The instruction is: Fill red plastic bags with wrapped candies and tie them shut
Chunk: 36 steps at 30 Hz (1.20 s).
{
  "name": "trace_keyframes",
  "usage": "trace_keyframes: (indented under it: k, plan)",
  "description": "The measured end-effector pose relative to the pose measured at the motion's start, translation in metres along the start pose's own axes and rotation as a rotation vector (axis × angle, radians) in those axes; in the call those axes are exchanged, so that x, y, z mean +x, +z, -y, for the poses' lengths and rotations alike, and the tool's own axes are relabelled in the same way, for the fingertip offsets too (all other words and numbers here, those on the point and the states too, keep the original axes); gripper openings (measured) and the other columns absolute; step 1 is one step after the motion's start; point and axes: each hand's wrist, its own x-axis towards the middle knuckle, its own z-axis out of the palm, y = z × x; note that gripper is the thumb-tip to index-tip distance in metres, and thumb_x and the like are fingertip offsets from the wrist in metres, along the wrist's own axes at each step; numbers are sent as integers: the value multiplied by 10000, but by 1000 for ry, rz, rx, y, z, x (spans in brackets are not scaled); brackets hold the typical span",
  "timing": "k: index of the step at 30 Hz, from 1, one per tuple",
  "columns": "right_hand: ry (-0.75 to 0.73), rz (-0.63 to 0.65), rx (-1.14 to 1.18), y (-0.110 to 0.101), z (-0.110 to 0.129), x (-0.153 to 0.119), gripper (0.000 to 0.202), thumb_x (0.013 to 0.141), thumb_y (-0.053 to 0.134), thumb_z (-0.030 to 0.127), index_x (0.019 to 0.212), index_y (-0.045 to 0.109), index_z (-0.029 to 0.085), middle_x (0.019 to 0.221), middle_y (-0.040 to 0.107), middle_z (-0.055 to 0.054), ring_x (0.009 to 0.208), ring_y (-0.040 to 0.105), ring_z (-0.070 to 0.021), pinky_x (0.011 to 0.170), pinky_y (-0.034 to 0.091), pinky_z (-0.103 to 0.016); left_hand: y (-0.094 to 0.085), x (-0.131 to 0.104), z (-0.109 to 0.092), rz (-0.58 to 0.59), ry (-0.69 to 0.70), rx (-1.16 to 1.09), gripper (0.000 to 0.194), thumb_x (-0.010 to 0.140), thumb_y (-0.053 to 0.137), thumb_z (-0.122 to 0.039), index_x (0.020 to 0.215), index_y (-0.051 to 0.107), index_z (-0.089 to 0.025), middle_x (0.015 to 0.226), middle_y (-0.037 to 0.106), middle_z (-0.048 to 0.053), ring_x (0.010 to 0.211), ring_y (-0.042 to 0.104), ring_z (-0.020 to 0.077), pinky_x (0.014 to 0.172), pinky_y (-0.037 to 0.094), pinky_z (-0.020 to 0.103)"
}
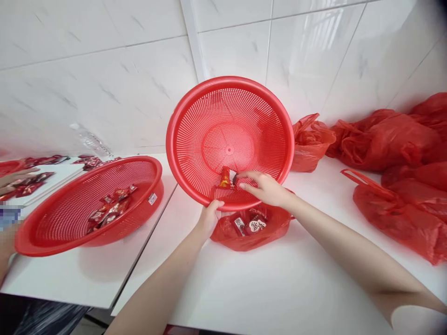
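Note:
A red perforated plastic basket (230,83) is tipped up toward me, its inside facing me. My left hand (209,218) grips its near rim, thumb over the edge and the other fingers hidden below. Low inside the basket lie a few small red-wrapped packets (225,177). My right hand (263,187) reaches in from the right, thumb and forefinger apart, fingertips at the packets' edge. Below the basket's near rim, an opened red plastic bag (251,243) holds several wrapped packets (256,225) with white labels.
On the left, another red basket (52,246) holds wrapped packets (113,207). Beyond it are another person's hand (16,179) and more packets (35,184). Red bags (394,135) crowd the right side. A tiled wall (139,93) stands behind; a gap (145,242) divides the tables.

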Motion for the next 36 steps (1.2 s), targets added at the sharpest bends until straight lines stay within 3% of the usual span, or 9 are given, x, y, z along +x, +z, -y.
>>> trace_keyframes:
  k: [3, 5, 11, 16, 19, 21, 26, 30, 36]
  plan:
    - [-54, 28, -99, 9, -1, -4, 634, 911, 499, 455, 1447, 371, 141, 1461, 419, -176, 1368, 370, -299, 1085, 340, -474, 8, -8, 7, 30, -1, 19, 405, 644, 636, -179, 1045, 627, -129, 1001, 725, 87, 1023, 660, 307, 900, 538, 477]
    - [-107, 151, -103, 12, 2, -6, 694, 905, 490, 505, 1477, 310, 156, 1463, 414, -181, 1356, 389, -302, 1059, 376, -473, 10, -12, 8, 33, 10, 17, 403, 640, 640, -171, 1041, 629, -137, 977, 728, 77, 1022, 660, 312, 898, 536, 484]
    - [-221, 286, -153, 10, 9, -8, 750, 775, 678, 511, 1401, 431, 181, 1280, 597, -143, 1139, 582, -288, 907, 484, -401, 5, -5, 0, 65, -15, -52, 349, 638, 588, -177, 974, 651, -106, 938, 732, 99, 978, 672, 322, 844, 556, 477]
    - [-265, 223, -60, 9, 5, -5, 387, 810, 683, 337, 1172, 635, 206, 1067, 683, -85, 945, 645, -204, 816, 491, -307, -1, 1, -8, 25, -70, -49, 235, 679, 544, -201, 849, 673, -103, 880, 736, 100, 922, 690, 282, 843, 560, 442]
    - [-142, 60, 150, 10, 6, -3, 223, 831, 651, 350, 953, 709, 172, 892, 703, -43, 813, 652, -182, 756, 494, -282, -5, 4, -15, -2, -42, -63, 226, 688, 529, -204, 833, 672, -105, 876, 738, 100, 907, 693, 267, 839, 562, 422]
    - [16, -40, 394, 12, 7, -1, 284, 835, 629, 422, 856, 714, 152, 809, 703, -22, 762, 655, -182, 725, 509, -283, -8, 6, -19, -5, -41, -70, 236, 693, 525, -212, 847, 669, -104, 872, 738, 104, 910, 694, 266, 839, 562, 417]
    - [331, -179, 986, 13, 1, 6, 296, 760, 705, 442, 862, 711, 164, 837, 732, -35, 741, 692, -170, 693, 569, -279, -14, 9, -22, -10, -15, -77, 203, 678, 541, -222, 795, 657, -103, 848, 735, 117, 939, 687, 285, 860, 554, 424]
    - [449, -204, 1095, 11, -6, 8, 254, 741, 732, 389, 803, 685, 148, 760, 730, -48, 621, 695, -147, 550, 563, -213, -13, 8, -18, 11, -7, -68, 201, 668, 562, -213, 817, 644, -105, 904, 731, 123, 1018, 662, 303, 903, 534, 451]
    - [519, -194, 1125, 9, -3, 8, 336, 857, 595, 466, 950, 665, 151, 902, 745, -95, 624, 717, -173, 412, 530, -193, -8, 5, -14, -9, 40, -48, 357, 647, 585, -185, 997, 615, -121, 994, 721, 105, 1032, 658, 310, 905, 531, 482]
